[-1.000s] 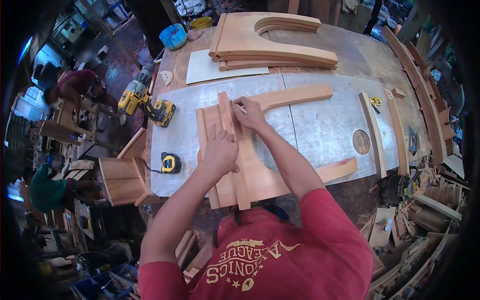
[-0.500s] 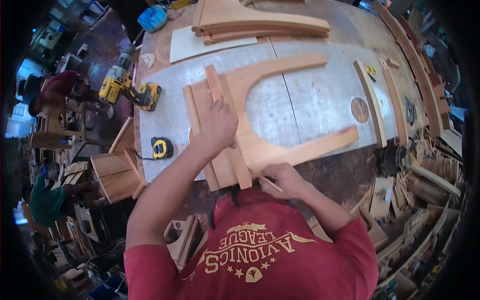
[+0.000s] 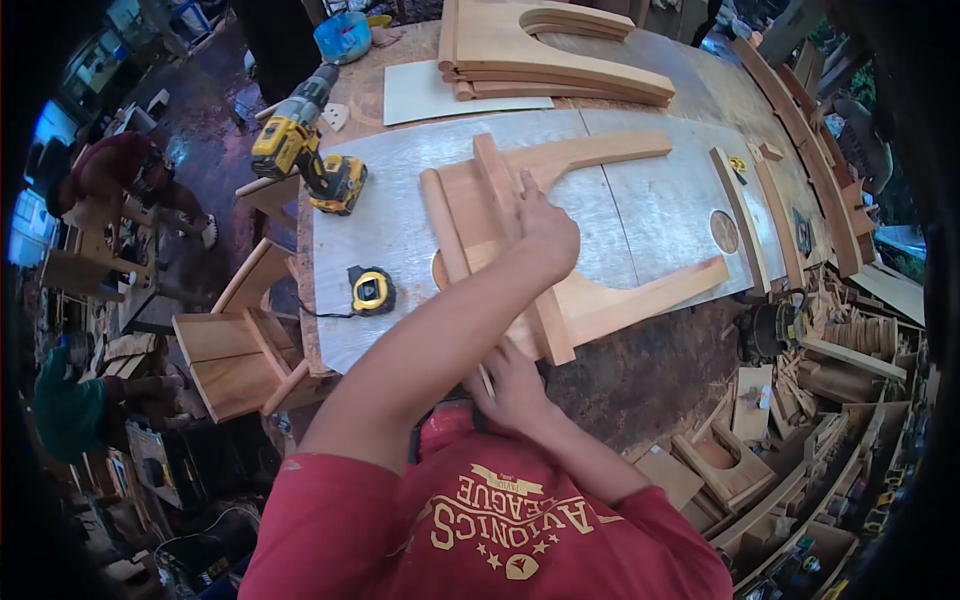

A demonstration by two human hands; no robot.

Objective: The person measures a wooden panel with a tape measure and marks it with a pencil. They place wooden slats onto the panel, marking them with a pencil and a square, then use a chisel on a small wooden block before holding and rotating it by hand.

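So the strip [image 3: 555, 325] lies lengthwise across the U-shaped panel [image 3: 605, 305] at the near edge of the counter [image 3: 410, 52], with its near end seeming to poke just past that edge. It looks like plain solid wood, so I'd call it stiff, fairly light and not fragile. It's just sitting on flat wood though, so I bet it'd skid or twist if you only pushed one end. I'd grab it by its two long sides around the middle, or press down at both ends. The panel's probably heavier and awkward; take it by the wide part, since the legs could chip if knocked.

Hands: the left hand [image 3: 548, 235] is down on the strip, index finger stretched toward the far end; can't tell if the thumb wraps round. The right hand [image 3: 517, 390] is by the near edge, pinching what looks like a pencil [image 3: 487, 381], partly behind the other forearm.

Going outward, there's a grey sheet [image 3: 665, 215] under the panel, a tape [image 3: 371, 290] and drill [image 3: 288, 140] toward the left edge, a stack [image 3: 560, 70] at the far edge, and two bars [image 3: 741, 220] toward the right edge.
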